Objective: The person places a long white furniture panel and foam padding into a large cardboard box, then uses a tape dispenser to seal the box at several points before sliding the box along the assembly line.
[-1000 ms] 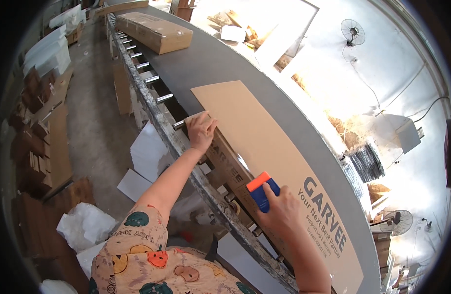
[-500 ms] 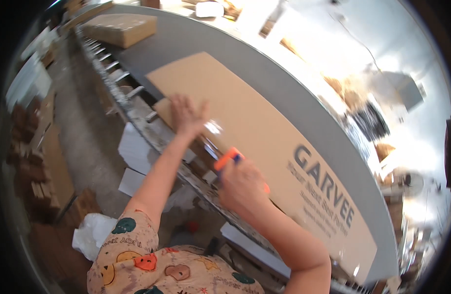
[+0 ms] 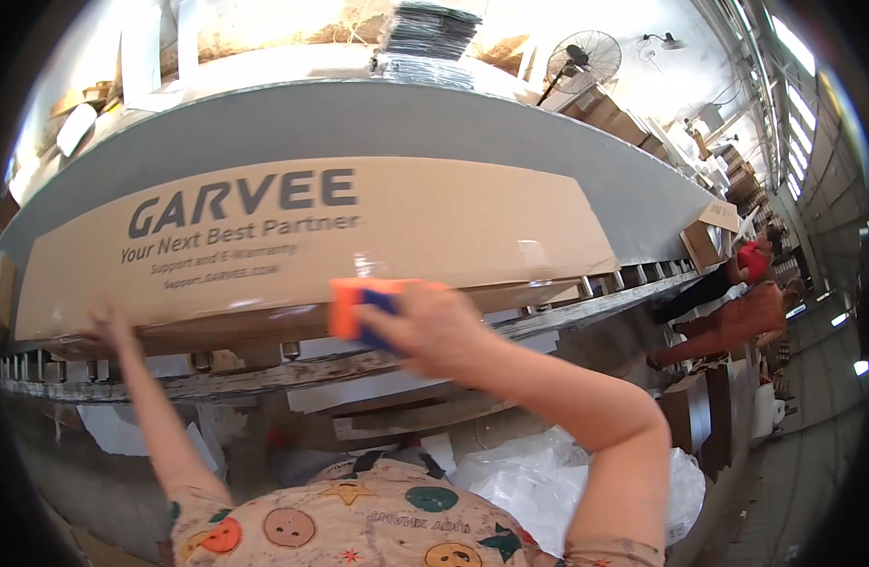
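Note:
A long, flat brown cardboard box (image 3: 453, 217) with dark print lies lengthwise before me on the conveyor. Shiny patches of clear tape (image 3: 530, 250) show on its top and near edge. My right hand (image 3: 434, 326) is wrapped round an orange and blue tape dispenser (image 3: 345, 307), held at the middle of the box's near edge. At the box's near left part, my left hand (image 3: 106, 326) touches the edge with fingers apart, slightly blurred.
A roller conveyor (image 3: 255, 380) runs under the box, beside a grey surface (image 3: 378, 118) behind it. White plastic wrapping (image 3: 538, 482) lies low on the right. Two people (image 3: 737, 302) stand far right, near cartons. A fan (image 3: 583, 61) and a dark stack (image 3: 430, 33) are at the back.
My view has swung to the right, so the box's print now lies at the left. My right hand still grips the tape dispenser; my left has shifted to the printed part's near edge.

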Tool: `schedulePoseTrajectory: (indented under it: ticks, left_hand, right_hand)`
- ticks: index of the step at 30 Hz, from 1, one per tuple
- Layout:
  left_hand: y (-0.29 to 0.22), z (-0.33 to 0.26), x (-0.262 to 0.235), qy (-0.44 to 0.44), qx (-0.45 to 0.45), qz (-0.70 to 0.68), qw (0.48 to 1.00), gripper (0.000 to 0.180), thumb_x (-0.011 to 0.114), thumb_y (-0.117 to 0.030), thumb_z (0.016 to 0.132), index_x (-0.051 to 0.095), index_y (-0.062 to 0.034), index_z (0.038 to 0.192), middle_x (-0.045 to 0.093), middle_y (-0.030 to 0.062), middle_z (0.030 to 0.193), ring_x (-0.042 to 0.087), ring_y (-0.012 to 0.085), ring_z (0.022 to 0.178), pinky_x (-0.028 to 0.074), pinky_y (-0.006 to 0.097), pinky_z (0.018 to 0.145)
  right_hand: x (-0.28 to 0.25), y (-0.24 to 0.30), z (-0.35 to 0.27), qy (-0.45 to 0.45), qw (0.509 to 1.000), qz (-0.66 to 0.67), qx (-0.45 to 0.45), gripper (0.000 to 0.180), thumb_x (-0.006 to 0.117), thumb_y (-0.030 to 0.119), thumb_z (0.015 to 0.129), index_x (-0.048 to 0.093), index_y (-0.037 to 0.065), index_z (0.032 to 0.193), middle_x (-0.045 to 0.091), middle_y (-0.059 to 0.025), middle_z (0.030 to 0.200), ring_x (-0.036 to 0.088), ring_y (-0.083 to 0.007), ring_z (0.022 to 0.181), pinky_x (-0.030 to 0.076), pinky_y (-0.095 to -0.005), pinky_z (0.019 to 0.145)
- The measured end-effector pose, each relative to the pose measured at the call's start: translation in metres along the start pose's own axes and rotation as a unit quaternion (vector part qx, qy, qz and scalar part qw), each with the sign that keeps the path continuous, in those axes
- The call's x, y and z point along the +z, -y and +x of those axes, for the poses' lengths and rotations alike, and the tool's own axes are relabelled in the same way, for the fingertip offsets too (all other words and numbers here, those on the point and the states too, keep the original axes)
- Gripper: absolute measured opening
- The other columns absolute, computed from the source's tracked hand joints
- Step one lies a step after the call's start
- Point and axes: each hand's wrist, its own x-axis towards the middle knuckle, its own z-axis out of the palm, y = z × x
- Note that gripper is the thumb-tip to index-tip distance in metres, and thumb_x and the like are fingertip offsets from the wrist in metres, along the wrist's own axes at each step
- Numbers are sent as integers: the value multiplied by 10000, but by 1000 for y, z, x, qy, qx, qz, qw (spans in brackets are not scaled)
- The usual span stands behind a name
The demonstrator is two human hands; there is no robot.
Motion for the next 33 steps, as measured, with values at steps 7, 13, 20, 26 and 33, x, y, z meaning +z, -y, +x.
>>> schedulePoseTrajectory:
  ticks: [7,13,20,26,33]
  left_hand:
    - [-233,-375,-174,154,562,-206,786,492,585,-305,868,519,30,1222,525,217,1257,444,346,1240,279,501,1072]
    - [-362,-508,-154,263,756,-178,573,631,504,-463,894,448,20,1297,450,196,1348,379,352,1289,237,483,1097]
    - [-405,-581,-166,310,785,-163,511,623,393,-420,945,348,29,1375,320,232,1445,252,385,1369,162,520,1116]
    - [-417,-607,-168,313,759,-196,536,533,420,-323,916,431,24,1321,396,228,1395,307,395,1332,186,553,1089]
    - [-389,-655,-113,321,699,-351,534,413,476,-249,896,497,-81,1273,424,152,1387,392,316,1290,295,474,1067]
  right_hand:
    - [16,-233,-207,-97,986,-105,83,808,795,157,508,532,287,1261,529,-147,1000,573,-313,888,516,-409,747]
    - [18,-268,-223,-68,981,-144,108,758,787,196,537,539,243,1252,518,-160,984,572,-322,868,506,-415,724]
    - [-29,-205,-120,317,878,-95,346,411,705,300,660,659,92,1011,652,-152,981,642,-272,939,518,-354,789]
    - [-83,-272,-250,218,792,-78,565,425,761,389,537,717,34,765,693,-152,786,689,-225,767,547,-349,722]
    - [-27,-205,-124,-123,765,563,288,522,665,80,715,571,-44,1214,639,-49,894,594,-121,793,472,-257,749]
